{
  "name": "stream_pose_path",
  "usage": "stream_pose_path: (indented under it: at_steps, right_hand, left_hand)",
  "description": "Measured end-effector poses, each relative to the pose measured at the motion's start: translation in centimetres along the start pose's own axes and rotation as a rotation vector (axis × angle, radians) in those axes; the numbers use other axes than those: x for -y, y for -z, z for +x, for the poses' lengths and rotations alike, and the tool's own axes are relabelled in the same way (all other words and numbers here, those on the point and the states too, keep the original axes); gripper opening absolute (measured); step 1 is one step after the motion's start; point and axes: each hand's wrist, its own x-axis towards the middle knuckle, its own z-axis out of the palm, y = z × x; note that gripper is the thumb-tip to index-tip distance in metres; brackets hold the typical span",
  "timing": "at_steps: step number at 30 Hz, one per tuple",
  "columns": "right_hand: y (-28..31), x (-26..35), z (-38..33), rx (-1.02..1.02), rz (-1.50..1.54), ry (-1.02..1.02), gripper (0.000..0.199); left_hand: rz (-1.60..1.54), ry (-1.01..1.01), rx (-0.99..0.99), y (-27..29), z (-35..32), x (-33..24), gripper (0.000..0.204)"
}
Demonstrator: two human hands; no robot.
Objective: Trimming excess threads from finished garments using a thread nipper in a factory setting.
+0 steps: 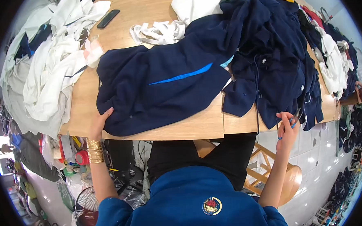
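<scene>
Head camera: I have a smooth, matt navy garment (159, 97) laid nearly flat across the middle of the frame, its lower left corner rounded and its surface softly rippled, with a long, pointed sliver of bright blue fabric (183, 74) set into it. It rests on a pale wood-grain table (132, 7) whose front edge bows across the picture. At the lower left corner of the cloth I see the left hand (101, 122), thumb lying over the navy edge; the other fingers are mostly hidden, so I cannot tell whether they pinch it from beneath. A stack of shiny gold bangles (95, 151) circles that wrist. Right of centre, near the table's front edge, the right hand (287, 127) has its fingers curled around small scissors (298, 114) with blue handles, the metal blades angled up beside a heap of crumpled navy clothing (275, 67). That heap fills the upper right in deep folds, a thin dark cord hanging down its front. Above the garment I make out a loose tangle of flat white straps (158, 33) and a smooth white cloth (204, 4). In the upper left, a slim dark phone (108, 19) lies near a tall, rumpled mound of white and grey fabric (44, 83).
</scene>
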Motion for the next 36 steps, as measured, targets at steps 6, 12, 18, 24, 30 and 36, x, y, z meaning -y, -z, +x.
stream_pose_path:
  at_steps: [6,12,18,24,30,36]
  right_hand:
    - [-2.3,1.1,-1.0,0.023,-0.18,-0.053,0.016]
    - [-8.4,1.4,0.0,0.192,-0.242,0.006,0.015]
    - [-15.4,2.3,3.6,0.369,-0.301,0.045,0.019]
    - [-20.4,-5.9,10.0,0.443,-0.501,0.276,0.039]
    - [-21.0,-1.6,5.5,0.287,-0.62,0.326,0.021]
    - [-20.5,0.0,-3.6,0.814,-0.455,0.85,0.037]
  left_hand:
    - [-0.487,0.137,-0.185,-1.4,-0.1,-0.2,0.044]
    - [-0.39,0.168,-0.188,-0.9,-0.4,0.6,0.041]
    - [-0.383,0.222,-0.21,0.3,-0.6,2.0,0.044]
    - [0.098,0.026,-0.535,-1.9,-1.0,0.8,0.054]
    - [0.419,-0.383,-0.644,-6.4,-3.9,-5.3,0.035]
    - [-0.476,-0.176,0.077,-16.2,-4.3,-8.4,0.025]
